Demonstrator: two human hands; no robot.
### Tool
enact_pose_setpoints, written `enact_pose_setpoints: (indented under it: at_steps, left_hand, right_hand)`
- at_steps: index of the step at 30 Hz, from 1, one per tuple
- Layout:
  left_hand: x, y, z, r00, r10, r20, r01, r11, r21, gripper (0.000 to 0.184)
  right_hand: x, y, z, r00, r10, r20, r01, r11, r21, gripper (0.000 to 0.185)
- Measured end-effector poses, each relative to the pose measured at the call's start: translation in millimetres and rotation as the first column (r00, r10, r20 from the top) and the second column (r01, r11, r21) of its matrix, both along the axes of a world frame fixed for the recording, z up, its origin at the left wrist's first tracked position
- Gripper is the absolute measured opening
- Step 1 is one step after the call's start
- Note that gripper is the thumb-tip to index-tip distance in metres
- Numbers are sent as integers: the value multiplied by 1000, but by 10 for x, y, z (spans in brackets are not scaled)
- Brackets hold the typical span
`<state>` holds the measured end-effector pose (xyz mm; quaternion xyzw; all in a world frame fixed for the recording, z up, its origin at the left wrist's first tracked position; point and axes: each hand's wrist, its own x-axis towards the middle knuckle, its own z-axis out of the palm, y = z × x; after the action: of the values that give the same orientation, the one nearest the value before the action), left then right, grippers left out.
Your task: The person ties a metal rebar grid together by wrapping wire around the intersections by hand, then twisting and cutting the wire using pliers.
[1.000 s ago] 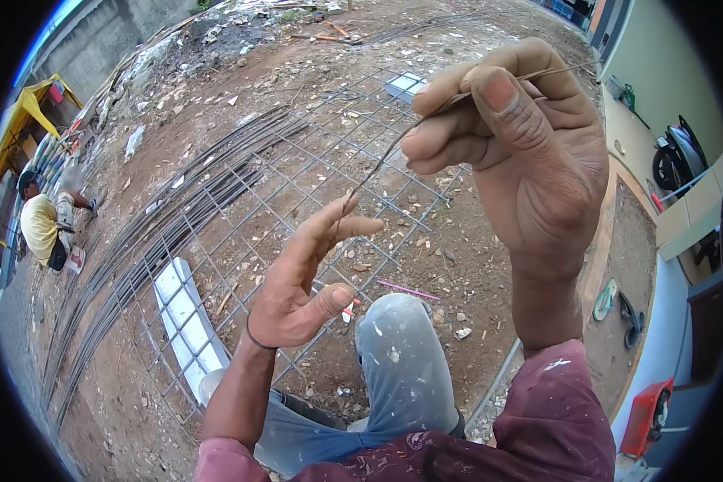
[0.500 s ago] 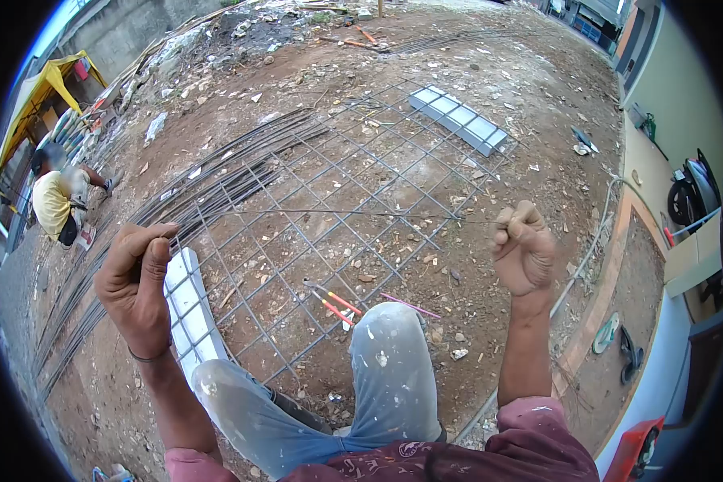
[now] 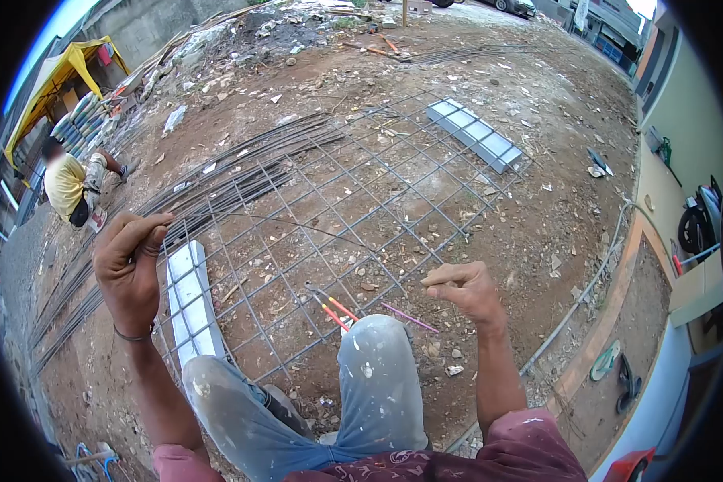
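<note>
A thin dark wire (image 3: 309, 228) arcs through the air between my two hands, above the rebar mesh (image 3: 329, 210). My left hand (image 3: 132, 261), raised at the left, pinches one end of it between thumb and fingers. On the right, lower down, my right hand (image 3: 466, 291) is pinched closed toward the wire's other end; the wire is very faint near the fingertips. Pliers with red and yellow handles (image 3: 337, 312) lie on the ground in front of my knee, by the mesh's near edge.
White blocks (image 3: 191, 305) (image 3: 475, 136) lie under the mesh at left and far right. Long loose bars (image 3: 217, 181) lie at the left. A person in a yellow shirt (image 3: 64, 189) sits beyond them. A purple stick (image 3: 410, 317) and grey hose (image 3: 570, 309) lie nearby.
My hands have moved apart from the wire held close to my face, stretching it between them. Most recently my right hand has come down and slightly left, and the view has shifted.
</note>
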<state>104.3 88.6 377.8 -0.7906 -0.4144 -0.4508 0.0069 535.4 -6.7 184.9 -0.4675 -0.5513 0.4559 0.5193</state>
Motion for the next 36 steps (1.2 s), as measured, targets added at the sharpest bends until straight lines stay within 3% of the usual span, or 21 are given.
enact_pose_setpoints:
  at_steps: [2, 6, 8, 9, 13, 15, 16, 18, 19, 20, 21, 22, 24, 25, 26, 28, 30, 32, 35, 36]
  left_hand:
    - [70, -23, -40, 1000, -1, -13, 0, 1000, -25, 12]
    - [127, 42, -268, 1000, -15, -6, 15, 999, -41, 11]
    - [81, 111, -403, 993, -56, 107, 65, 994, -87, 10]
    - [78, 140, -431, 995, -59, 84, 66, 995, -81, 10]
    - [174, 331, -579, 970, -137, 200, 162, 980, -113, 10]
    - [312, 395, -655, 958, -168, 234, 195, 976, -96, 10]
    - [361, 446, -732, 946, -198, 257, 225, 971, -82, 10]
    - [460, 591, -1004, 920, -189, 344, 243, 962, -122, 12]
    - [542, 667, -1138, 857, -182, 483, 287, 946, -153, 13]
    - [610, 733, -1285, 775, -162, 611, 333, 926, -178, 14]
    - [669, 807, -1451, 768, -154, 622, 331, 926, -180, 14]
    - [731, 875, -1619, 765, -139, 628, 326, 926, -192, 14]
    - [860, 937, -1854, 757, -113, 644, 317, 924, -211, 14]
    - [946, 962, -1905, 753, -114, 648, 331, 917, -223, 12]
    - [986, 979, -1941, 750, -116, 651, 344, 909, -234, 11]
    - [994, 1022, -1932, 799, -106, 592, 315, 912, -262, 11]
    - [1043, 1026, -1933, 795, -150, 587, 366, 891, -268, 11]
    - [1112, 1102, -2017, 784, -136, 605, 355, 899, -258, 12]
    - [1298, 1111, -2094, 704, -185, 686, 500, 815, -294, 10]
    - [1380, 1067, -2086, 724, -224, 653, 504, 817, -278, 10]
  right_hand:
    - [-164, 52, 26, 932, -43, 360, 28, 998, 48, 35]
    - [-512, 112, 96, 873, -167, 459, 187, 982, 1, 27]
    - [-611, 173, 80, 739, -297, 605, 206, 954, 218, 17]
    - [-660, 214, 11, 720, -441, 536, 243, 883, 401, 14]
    - [-630, 189, 64, 701, -520, 488, 343, 846, 408, 19]
    - [-627, 74, 265, 948, -311, 71, 317, 942, -110, 25]
    - [-535, 35, 274, 948, -308, 85, 316, 943, -108, 25]
    - [-349, -64, 265, 974, 179, -142, -207, 954, -216, 32]
    - [-421, -101, 270, 974, 184, -129, -209, 952, -223, 32]
    - [-560, -164, 283, 855, 371, -362, -415, 909, -49, 39]
    - [-685, -186, 332, 647, 544, -535, -551, 818, 165, 47]
    - [-808, -187, 515, 651, 543, -531, -556, 817, 153, 47]
    - [-1073, -200, 914, 757, 198, -622, -369, 916, -157, 60]
    - [-1153, -163, 924, 697, 52, -715, -228, 962, -152, 60]
    - [-1175, -135, 902, 703, 57, -709, -233, 960, -154, 60]
    - [-1162, -53, 803, 313, 215, -925, -115, 975, 188, 57]
    - [-1180, -142, 725, 317, 233, -919, -130, 971, 201, 49]
    - [-1261, -296, 582, 542, 243, -804, -259, 959, 115, 47]
    - [-1616, -479, 612, 466, 219, -857, -390, 921, 24, 49]
    - [-1685, -525, 618, 382, 232, -894, -419, 906, 56, 51]
